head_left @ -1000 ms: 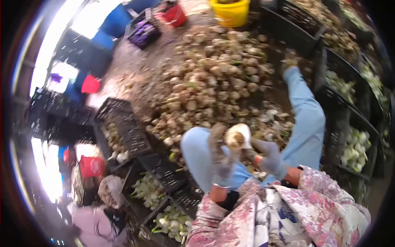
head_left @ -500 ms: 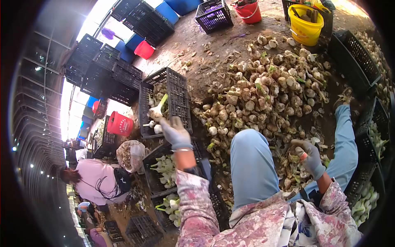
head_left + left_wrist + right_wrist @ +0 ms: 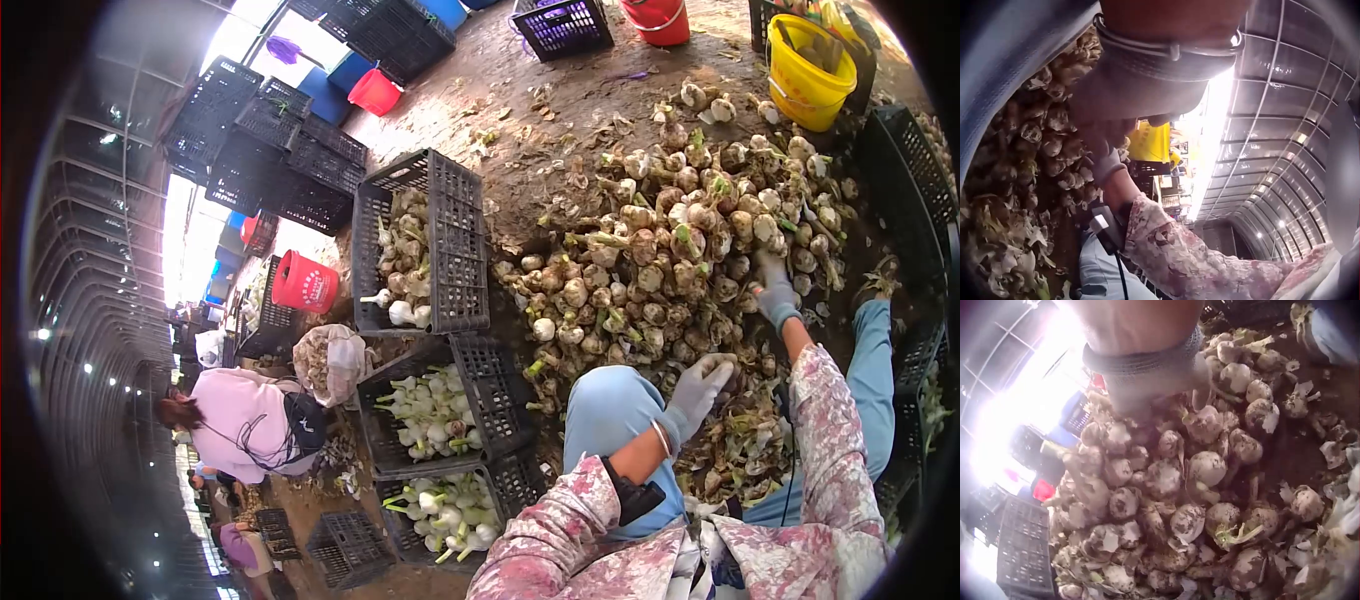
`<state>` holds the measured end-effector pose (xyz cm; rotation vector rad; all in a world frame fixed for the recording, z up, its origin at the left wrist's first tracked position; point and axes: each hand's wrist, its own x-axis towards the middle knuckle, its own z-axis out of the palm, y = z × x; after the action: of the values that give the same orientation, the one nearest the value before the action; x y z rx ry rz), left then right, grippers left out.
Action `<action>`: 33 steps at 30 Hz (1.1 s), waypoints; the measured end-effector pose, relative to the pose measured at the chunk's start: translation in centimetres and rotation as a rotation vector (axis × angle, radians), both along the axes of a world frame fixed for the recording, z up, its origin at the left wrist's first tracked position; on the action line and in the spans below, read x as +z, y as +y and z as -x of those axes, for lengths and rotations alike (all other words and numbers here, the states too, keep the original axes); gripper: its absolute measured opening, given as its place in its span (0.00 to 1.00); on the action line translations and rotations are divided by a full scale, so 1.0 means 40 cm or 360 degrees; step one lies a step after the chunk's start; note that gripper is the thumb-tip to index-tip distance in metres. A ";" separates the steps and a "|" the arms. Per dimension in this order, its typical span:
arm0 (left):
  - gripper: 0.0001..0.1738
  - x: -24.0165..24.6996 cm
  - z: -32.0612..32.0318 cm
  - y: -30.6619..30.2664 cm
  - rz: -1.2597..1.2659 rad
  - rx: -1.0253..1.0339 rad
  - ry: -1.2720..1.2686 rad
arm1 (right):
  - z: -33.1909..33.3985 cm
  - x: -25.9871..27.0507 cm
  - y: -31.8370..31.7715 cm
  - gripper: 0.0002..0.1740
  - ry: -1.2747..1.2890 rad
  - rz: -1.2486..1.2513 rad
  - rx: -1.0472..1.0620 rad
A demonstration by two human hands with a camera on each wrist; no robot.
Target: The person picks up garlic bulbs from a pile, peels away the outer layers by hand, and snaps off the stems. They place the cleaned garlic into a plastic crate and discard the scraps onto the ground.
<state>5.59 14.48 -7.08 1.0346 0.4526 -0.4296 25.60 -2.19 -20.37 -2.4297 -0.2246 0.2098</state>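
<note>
A large heap of soil-stained garlic bulbs (image 3: 650, 275) lies on the ground. My gloved right hand (image 3: 775, 292) reaches into its right side, fingers extended among the bulbs (image 3: 1207, 467); the right wrist view hides the fingertips beneath the glove (image 3: 1154, 394). Nearer my knee, my gloved left hand (image 3: 697, 395) hovers over the heap's lower edge, fingers loosely bent, with no bulb visible in it. The left wrist view shows this glove (image 3: 1141, 94) from the cuff side, partly in front of the right hand (image 3: 1105, 161). Peeled skins (image 3: 745, 450) lie below both hands.
Left of the heap stand a black crate of bulbs (image 3: 460, 250) and crates of trimmed white garlic (image 3: 430, 410). A yellow bucket (image 3: 808, 75) and black crates (image 3: 905, 190) are at the right. A person in pink (image 3: 240, 420) sits at the far left.
My left hand has come back from the crate at the left to beside my knee, leaving a bulb there. My right hand has moved forward from near my leg into the heap.
</note>
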 end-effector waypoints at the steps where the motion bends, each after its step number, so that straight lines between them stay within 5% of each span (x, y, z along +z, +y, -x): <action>1: 0.17 -0.001 -0.009 0.002 0.0004 0.0069 0.0043 | -0.011 -0.034 0.012 0.32 0.0217 0.0134 0.0226; 2: 0.15 -0.057 -0.012 0.006 -0.0491 0.0037 -0.0438 | -0.011 -0.079 0.026 0.26 0.0376 0.0207 0.0378; 3: 0.15 -0.030 -0.018 0.012 -0.0447 0.0062 -0.0295 | 0.031 0.011 0.079 0.22 0.0035 0.0577 0.0442; 4: 0.15 0.004 -0.023 0.027 -0.0820 -0.0014 -0.0551 | 0.042 0.014 0.096 0.18 -0.0057 0.0619 0.0360; 5: 0.16 0.063 -0.028 0.017 -0.0472 0.0057 -0.0291 | 0.054 -0.030 0.086 0.18 -0.0423 0.0657 0.0232; 6: 0.16 0.042 -0.026 0.015 -0.0148 0.0140 -0.0106 | 0.059 0.012 0.082 0.20 -0.0221 0.0669 0.0154; 8: 0.17 0.052 -0.027 0.019 -0.0051 0.0194 -0.0090 | 0.061 0.046 0.079 0.29 0.0099 0.0975 0.0104; 13: 0.18 0.042 -0.032 0.026 -0.0064 0.0212 -0.0071 | 0.044 0.088 0.058 0.31 0.0295 0.1006 0.0174; 16: 0.18 0.038 -0.031 0.016 -0.0066 0.0219 -0.0073 | 0.018 0.042 0.035 0.36 -0.0234 0.0334 -0.0503; 19: 0.18 0.036 -0.032 -0.005 -0.0096 0.0169 -0.0070 | -0.042 0.101 0.057 0.37 -0.0610 0.0002 -0.0603; 22: 0.17 0.041 -0.043 -0.013 -0.0104 0.0128 -0.0069 | -0.091 0.117 0.057 0.37 -0.0329 0.0076 -0.0371; 24: 0.17 0.041 -0.049 -0.018 -0.0089 0.0121 -0.0081 | -0.081 0.157 0.039 0.40 -0.0072 -0.0278 -0.0426; 30: 0.22 0.024 -0.076 -0.049 -0.0295 0.0465 -0.0233 | 0.140 0.216 0.068 0.38 -0.0540 -0.1242 -0.0034; 33: 0.28 0.023 -0.071 -0.051 -0.0370 0.0418 -0.0413 | 0.310 0.326 0.052 0.36 -0.0716 -0.0739 0.0395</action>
<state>8.44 12.44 -6.17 1.2178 0.4039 -0.0058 13.20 -0.11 -7.34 -1.9514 -0.6952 -0.2612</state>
